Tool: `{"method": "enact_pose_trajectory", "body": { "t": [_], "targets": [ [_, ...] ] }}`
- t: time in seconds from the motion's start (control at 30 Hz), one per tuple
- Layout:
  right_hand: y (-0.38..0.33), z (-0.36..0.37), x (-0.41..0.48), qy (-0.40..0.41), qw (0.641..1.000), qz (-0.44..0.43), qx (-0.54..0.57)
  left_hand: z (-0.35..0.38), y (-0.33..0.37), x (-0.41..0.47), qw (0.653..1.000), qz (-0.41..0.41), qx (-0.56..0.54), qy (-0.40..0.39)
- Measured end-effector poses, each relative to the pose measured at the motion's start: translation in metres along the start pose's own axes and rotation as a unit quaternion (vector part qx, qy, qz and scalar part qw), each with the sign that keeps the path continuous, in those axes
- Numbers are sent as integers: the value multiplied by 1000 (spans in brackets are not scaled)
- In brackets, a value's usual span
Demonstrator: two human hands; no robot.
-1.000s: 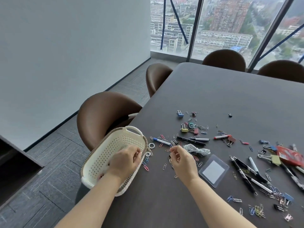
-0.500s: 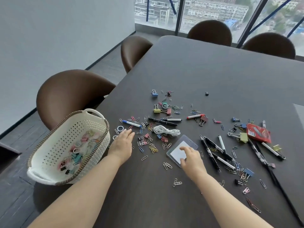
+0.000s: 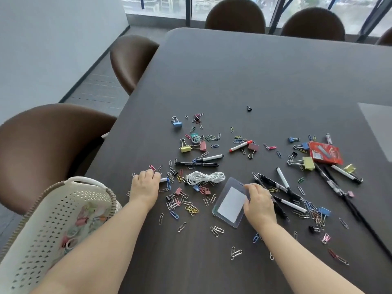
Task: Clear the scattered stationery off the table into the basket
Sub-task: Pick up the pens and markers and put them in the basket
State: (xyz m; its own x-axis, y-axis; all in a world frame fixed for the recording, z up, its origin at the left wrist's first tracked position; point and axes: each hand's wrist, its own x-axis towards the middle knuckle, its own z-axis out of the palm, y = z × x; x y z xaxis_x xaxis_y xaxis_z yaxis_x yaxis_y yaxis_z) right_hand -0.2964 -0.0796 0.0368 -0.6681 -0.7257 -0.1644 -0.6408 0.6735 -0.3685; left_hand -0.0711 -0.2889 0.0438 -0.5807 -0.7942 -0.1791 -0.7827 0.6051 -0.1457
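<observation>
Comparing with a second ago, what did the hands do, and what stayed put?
The left hand left the basket and came right onto the table, where its fingers now curl round the blue-capped marker. The right hand moved from beside the white cord to the badge holder and grips its right edge. Basket, cord and scattered clips stayed put.

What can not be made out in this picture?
Head view only:
1. Left hand covers most of the blue-capped white marker; grip unclear.
2. Right hand hides the clear plastic badge holder's right edge; grip unclear.
3. White perforated plastic basket: cut off by the lower left edge, contents blurred.
</observation>
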Motion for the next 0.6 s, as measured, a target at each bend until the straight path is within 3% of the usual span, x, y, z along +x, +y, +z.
{"method": "enact_pose_trajectory", "body": {
  "t": [0.13,0.23,0.4,0.5,0.6],
  "targets": [
    [1,8,-3,0,1000,12,-6,-3,8,4,994,41,-62,86],
    [4,10,-1,32,999,25,0,-17,29,17,983,67,-149,82],
    [22,5,5,82,995,56,-33,-31,63,60,982,157,-59,87],
    [32,-4,10,55,993,87,-57,-27,71,77,979,197,-12,50],
    [38,-9,14,34,995,67,-63,-24,76,83,983,184,12,8]
  ]
}}
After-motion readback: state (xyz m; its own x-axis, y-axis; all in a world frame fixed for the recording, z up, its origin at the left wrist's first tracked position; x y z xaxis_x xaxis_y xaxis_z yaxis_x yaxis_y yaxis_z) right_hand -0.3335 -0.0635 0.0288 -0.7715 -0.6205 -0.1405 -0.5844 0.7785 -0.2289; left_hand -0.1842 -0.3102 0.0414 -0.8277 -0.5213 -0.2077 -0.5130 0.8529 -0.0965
